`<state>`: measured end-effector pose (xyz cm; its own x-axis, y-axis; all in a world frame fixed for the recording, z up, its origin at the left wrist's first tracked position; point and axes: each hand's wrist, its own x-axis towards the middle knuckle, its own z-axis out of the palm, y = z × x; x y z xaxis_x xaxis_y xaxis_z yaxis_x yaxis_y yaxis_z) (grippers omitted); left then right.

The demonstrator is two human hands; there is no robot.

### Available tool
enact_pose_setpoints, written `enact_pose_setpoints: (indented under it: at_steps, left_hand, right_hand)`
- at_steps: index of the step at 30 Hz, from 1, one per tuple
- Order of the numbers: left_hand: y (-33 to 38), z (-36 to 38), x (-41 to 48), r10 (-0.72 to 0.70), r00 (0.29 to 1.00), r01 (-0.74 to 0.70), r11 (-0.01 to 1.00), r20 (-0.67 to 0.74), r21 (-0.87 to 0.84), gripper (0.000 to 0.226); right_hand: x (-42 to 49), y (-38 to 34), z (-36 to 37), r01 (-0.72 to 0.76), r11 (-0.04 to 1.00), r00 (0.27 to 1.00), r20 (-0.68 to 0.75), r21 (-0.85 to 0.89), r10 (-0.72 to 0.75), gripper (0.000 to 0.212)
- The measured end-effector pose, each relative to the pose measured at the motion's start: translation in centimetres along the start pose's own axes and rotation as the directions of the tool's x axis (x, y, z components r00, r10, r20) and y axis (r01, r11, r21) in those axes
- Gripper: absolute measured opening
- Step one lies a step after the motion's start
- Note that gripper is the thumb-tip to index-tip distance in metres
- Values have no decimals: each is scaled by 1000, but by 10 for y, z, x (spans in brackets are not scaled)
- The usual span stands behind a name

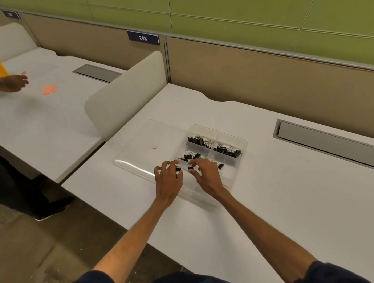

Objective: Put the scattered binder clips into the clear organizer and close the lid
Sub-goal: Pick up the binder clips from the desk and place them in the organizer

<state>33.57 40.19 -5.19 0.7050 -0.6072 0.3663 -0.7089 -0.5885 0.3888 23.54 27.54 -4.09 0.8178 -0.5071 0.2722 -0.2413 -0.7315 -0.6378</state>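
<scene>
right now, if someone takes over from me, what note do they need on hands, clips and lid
Left hand pinches a black clip over the clear organizer.
Right hand pinches a second clip beside it.
The organizer sits on the white desk, stored clips in its compartments; the lid lies open, flat to its left.
Done: no loose clips visible on the desk.
Left: drop both clips in, close the lid.

**Lighting / image quality**

Bright, even overhead light; shadows on the white desk (273,201) soft and faint. Thin glare streak along the left edge of the clear lid (139,157). Motion blur on the neighbouring person's hand (14,83). Lines of the partition (265,75) bow toward frame edges.
</scene>
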Motion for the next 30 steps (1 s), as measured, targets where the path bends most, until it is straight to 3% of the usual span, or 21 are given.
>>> enact_pose_setpoints:
  at_steps: [12, 18, 20, 24, 30]
  left_hand:
    - [-18, -3, 0, -13, 1000, 12, 997, 7, 75, 23]
    - [-23, -8, 16, 118, 993, -119, 992, 33, 46, 14]
    - [-25, -7, 21, 121, 989, -128, 988, 82, 85, 16]
    - [-23, -4, 28, 95, 946, -158, 970, 309, 184, 32]
    - [-25, -5, 29, 18, 902, -88, 986, 432, 142, 48]
  right_hand:
    - [11, -2, 32, -37, 995, 999, 32, -96, 41, 39]
    - [18, -10, 37, 20, 989, 1000, 10, -143, -19, 37]
    - [20, -13, 40, 29, 985, 997, 80, -171, -15, 41]
    - [24, -17, 45, 5, 961, 974, 221, -277, 59, 50]
    - [24, -22, 43, 19, 958, 969, 240, -286, 53, 57]
